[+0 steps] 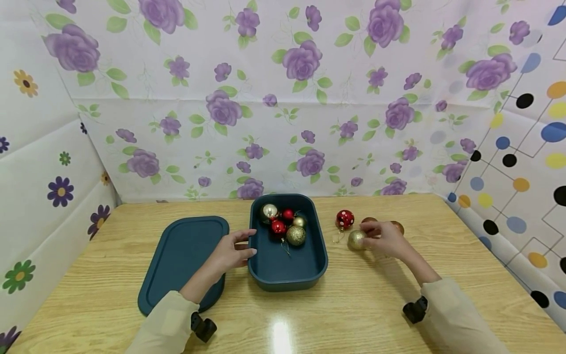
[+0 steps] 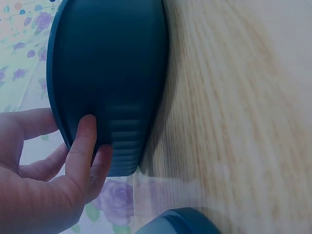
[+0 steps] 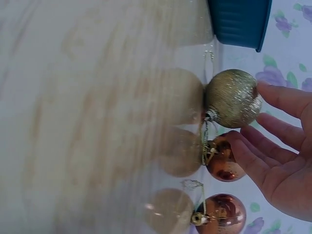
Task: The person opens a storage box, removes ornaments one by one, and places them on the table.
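My left hand (image 1: 231, 251) holds the left wall of a dark teal storage box (image 1: 283, 284). In the left wrist view some fingers (image 2: 84, 141) lie on the outer wall while others reach over the rim. Inside the box sit a gold glitter bauble (image 1: 296, 236), smaller red baubles (image 1: 278, 227) and shiny gold baubles (image 1: 299, 221). Right of the box, my right hand (image 1: 385, 239) touches a gold glitter bauble (image 3: 234, 99) with fairly straight fingers; the bauble rests on the table. Beneath and beside this hand are copper baubles (image 3: 222, 214), partly hidden in the head view.
A teal lid (image 1: 183, 255) lies flat to the left of the box, partly under the left forearm. A red bauble with white dots (image 1: 345, 219) sits between the box and the right hand. Flowered cloth (image 1: 265, 123) hangs behind the wooden table (image 1: 345, 309).
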`<state>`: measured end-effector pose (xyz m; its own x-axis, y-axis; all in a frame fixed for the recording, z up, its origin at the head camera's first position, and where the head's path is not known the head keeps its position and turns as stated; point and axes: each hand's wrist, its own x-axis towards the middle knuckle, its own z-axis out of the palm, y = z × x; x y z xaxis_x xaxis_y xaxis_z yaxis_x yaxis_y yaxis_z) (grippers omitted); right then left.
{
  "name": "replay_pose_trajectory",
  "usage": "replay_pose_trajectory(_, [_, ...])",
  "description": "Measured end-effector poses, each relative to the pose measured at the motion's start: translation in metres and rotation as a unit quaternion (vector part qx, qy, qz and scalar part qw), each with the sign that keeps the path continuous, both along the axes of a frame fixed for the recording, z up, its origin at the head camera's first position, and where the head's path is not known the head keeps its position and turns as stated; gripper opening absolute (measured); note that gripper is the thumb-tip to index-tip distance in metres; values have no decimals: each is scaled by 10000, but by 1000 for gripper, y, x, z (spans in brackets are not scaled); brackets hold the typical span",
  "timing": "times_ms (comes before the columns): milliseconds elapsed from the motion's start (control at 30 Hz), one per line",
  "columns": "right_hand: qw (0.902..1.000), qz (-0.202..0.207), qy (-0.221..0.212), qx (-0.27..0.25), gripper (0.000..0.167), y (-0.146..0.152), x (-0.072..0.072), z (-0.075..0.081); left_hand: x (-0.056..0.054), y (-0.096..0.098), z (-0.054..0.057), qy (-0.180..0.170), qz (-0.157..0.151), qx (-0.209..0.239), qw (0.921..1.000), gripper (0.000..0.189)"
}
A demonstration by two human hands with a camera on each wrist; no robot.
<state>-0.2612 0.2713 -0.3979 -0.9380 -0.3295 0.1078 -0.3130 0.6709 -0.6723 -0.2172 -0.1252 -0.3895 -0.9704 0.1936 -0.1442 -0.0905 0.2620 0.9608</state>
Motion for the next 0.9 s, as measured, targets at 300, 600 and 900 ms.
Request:
replay_pose_trajectory(300, [9994,-190,268,-88,46,-5,3,16,0,-2,2,-31,-29,71,10000,52])
replay_pose_trajectory(600, [9989,56,103,-454,46,-29,1,27,0,-2,2,-51,-25,53,10000,52])
replay_pose_trajectory(900, [9968,460,97,-650,48,-63,-1,41,0,-1,1,-50,-19,57,10000,52])
